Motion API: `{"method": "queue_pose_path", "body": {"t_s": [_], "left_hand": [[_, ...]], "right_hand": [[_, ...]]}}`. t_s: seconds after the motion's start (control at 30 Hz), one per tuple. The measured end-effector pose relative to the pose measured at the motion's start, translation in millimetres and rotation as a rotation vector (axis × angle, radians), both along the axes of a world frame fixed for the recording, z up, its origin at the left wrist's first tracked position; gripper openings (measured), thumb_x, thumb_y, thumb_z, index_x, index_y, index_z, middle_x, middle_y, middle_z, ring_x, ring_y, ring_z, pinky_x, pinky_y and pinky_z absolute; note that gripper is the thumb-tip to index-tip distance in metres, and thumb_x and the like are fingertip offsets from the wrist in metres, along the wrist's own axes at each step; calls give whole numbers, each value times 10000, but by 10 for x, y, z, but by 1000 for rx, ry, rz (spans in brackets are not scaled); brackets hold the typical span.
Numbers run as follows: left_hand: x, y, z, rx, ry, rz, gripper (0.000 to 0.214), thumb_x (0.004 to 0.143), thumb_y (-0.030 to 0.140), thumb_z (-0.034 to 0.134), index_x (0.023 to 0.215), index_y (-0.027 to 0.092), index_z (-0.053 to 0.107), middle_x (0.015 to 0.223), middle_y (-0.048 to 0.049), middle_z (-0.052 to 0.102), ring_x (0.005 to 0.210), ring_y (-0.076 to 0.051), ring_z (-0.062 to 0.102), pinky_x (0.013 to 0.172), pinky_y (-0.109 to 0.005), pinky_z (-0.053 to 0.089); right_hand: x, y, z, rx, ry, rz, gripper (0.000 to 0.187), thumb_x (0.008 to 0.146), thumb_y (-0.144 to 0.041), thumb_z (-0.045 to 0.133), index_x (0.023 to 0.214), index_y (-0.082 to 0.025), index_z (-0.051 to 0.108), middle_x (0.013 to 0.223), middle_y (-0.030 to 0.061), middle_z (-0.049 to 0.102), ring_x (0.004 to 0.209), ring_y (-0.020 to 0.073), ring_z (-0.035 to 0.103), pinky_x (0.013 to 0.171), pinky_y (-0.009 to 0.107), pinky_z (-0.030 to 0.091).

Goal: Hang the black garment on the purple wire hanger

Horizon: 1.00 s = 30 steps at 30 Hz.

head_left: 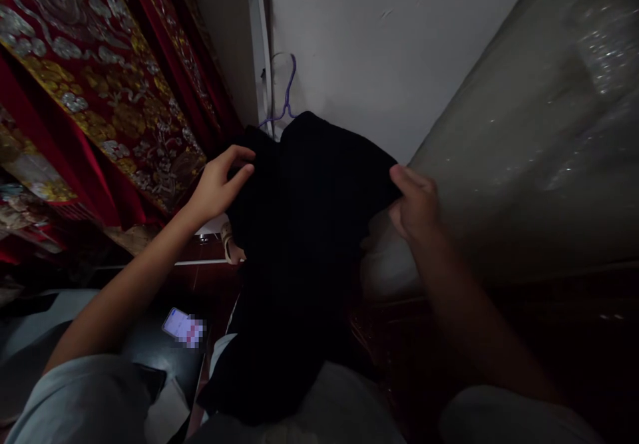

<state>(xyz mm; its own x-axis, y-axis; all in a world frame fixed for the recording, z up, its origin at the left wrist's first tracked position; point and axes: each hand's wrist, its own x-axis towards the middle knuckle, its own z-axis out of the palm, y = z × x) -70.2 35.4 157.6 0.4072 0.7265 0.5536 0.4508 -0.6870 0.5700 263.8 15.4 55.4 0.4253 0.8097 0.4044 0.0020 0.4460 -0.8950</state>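
A black shirt hangs spread out in front of me, its lower end reaching down toward my lap. Its folds and neckline are lost in the dark cloth. Above its collar rises a purple hanger, whose lower part the cloth hides. My left hand is at the shirt's left shoulder, thumb and fingers closing on the dark fabric. On the other side, my right hand pinches the end of the right sleeve and holds it out sideways.
Red embroidered cloth hangs at the left. A pale wall stands behind the hanger, and a plastic-covered bulk leans at the right. A lit phone lies on a dark surface at lower left. A foot in a sandal shows beyond the shirt.
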Motion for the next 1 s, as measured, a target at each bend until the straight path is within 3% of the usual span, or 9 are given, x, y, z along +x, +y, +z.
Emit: {"method": "queue_pose_path", "body": {"t_s": [0.1,0.2,0.33,0.43,0.53,0.7,0.8,0.93,1.0], "left_hand": [[-70,2,35,-96,-126,36,321,986,483,599,1104,193,667,1153,-102,730,1079,-241,703,969,-372,553],[-75,-15,124,-161,-284,47,455,1044,603,423,1096,214,654,1140,-94,736,1018,-218,729,923,-361,578],[42,-112,303,-241,-397,40,691,1027,750,194,1232,241,613,1170,-87,736,1071,-230,736,925,-369,594],[163,-250,339,-382,-426,18,625,1017,723,373,1376,237,533,1187,-95,738,1103,-241,729,925,-376,594],[217,-452,218,-604,-540,6,555,899,462,745,1344,182,569,1179,-109,736,1005,-212,725,888,-349,590],[37,-802,27,-811,-564,34,349,851,380,789,1141,187,761,839,-29,662,717,-132,615,623,-240,503],[-194,-913,98,-785,-365,19,289,863,470,773,986,212,815,706,-22,601,573,-128,505,491,-252,385],[-444,-978,294,-678,-28,3,303,889,517,739,902,227,825,794,-59,702,600,-166,561,512,-278,404],[-498,-986,356,-508,61,38,305,929,511,691,912,236,821,783,-44,701,660,-185,606,579,-281,453]], "right_hand": [[-154,-36,157,79,269,-50,388,658,-525,845,706,-219,613,746,43,597,752,225,627,746,402,569],[-228,-139,297,180,274,-17,386,705,-543,824,698,-225,605,723,27,568,650,187,558,610,359,522],[-322,-547,443,270,-311,167,560,912,-502,684,543,-212,380,519,-29,313,450,115,301,439,282,278],[-565,-891,476,272,-847,635,484,1013,-385,582,580,-197,481,622,-4,498,532,110,482,505,268,368],[-902,-1054,345,296,-1105,850,435,1059,-387,523,695,-186,652,729,23,602,611,109,551,592,260,418],[-1136,-1002,94,456,-1030,1073,463,943,-586,666,1149,-182,759,951,82,749,847,187,704,772,310,545],[-984,-869,191,505,-789,946,457,953,-531,675,1294,-228,711,1218,103,743,1100,215,716,947,348,566],[-682,-554,404,364,-670,339,310,978,-404,632,1267,-332,717,1325,63,691,1299,266,615,1122,453,476],[-560,-407,433,267,-665,242,344,923,-431,695,1245,-314,719,1287,68,697,1269,289,615,1092,459,485]]}}
